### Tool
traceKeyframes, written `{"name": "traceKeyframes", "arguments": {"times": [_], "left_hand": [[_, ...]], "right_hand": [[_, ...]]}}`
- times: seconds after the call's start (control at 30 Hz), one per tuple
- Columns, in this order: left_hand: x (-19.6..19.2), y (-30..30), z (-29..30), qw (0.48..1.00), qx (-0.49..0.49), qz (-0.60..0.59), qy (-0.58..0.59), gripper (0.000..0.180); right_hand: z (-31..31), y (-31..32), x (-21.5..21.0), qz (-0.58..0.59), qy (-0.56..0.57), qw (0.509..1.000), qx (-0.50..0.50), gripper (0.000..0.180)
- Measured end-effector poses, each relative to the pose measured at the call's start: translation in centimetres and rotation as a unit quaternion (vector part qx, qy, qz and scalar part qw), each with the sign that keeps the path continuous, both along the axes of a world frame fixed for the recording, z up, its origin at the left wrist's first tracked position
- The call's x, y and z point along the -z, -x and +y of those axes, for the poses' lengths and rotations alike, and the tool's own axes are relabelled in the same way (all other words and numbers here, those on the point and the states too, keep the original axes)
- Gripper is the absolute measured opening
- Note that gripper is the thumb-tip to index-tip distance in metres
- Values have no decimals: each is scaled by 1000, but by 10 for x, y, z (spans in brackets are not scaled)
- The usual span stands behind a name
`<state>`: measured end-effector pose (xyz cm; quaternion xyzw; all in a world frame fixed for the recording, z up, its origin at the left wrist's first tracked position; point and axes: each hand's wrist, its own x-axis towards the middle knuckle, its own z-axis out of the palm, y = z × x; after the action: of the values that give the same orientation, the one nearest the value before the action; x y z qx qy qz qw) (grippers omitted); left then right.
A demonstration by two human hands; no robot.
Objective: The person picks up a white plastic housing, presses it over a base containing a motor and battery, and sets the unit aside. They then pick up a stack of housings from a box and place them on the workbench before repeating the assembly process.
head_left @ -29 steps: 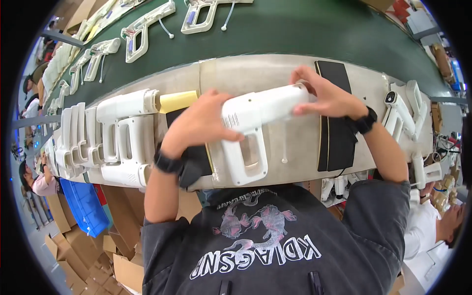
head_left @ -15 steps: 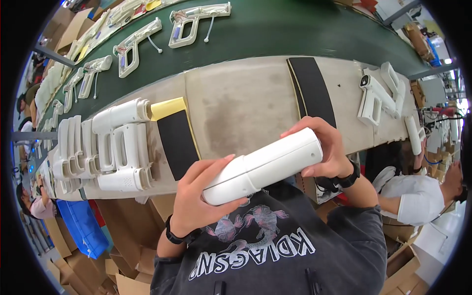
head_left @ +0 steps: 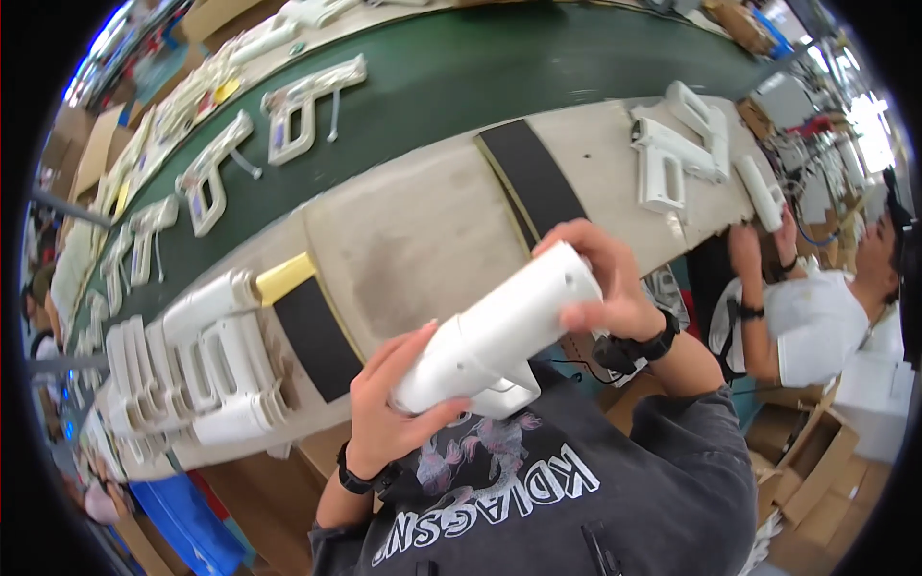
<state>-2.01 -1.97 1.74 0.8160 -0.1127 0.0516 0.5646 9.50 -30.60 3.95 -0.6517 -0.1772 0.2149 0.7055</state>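
- While we lean over its near edge, the beige worktop [head_left: 413, 230] carries two black strips; the green conveyor belt [head_left: 461, 86] runs along its far edge, bearing white housings.
- We hold the white plastic housing [head_left: 499, 331] tilted, just off the worktop's near edge, above our dark shirt.
- At the worktop's left end, a row of white housings [head_left: 192, 370] stands packed together.
- Our right hand [head_left: 600, 288] wraps closed around the housing's upper end.
- Our left hand [head_left: 394, 403] grips its lower end from beneath.
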Motion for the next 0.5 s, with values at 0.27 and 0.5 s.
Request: {"name": "traceKeyframes", "arguments": {"times": [0.27, 0.5], "left_hand": [[25, -20, 10, 976, -169, 30, 135, 37], [41, -19, 23, 961, -169, 135, 174, 29]], "right_hand": [[-157, -99, 34, 43, -153, 892, 424, 44], [-341, -169, 93, 24, -84, 780, 619, 46]]}}
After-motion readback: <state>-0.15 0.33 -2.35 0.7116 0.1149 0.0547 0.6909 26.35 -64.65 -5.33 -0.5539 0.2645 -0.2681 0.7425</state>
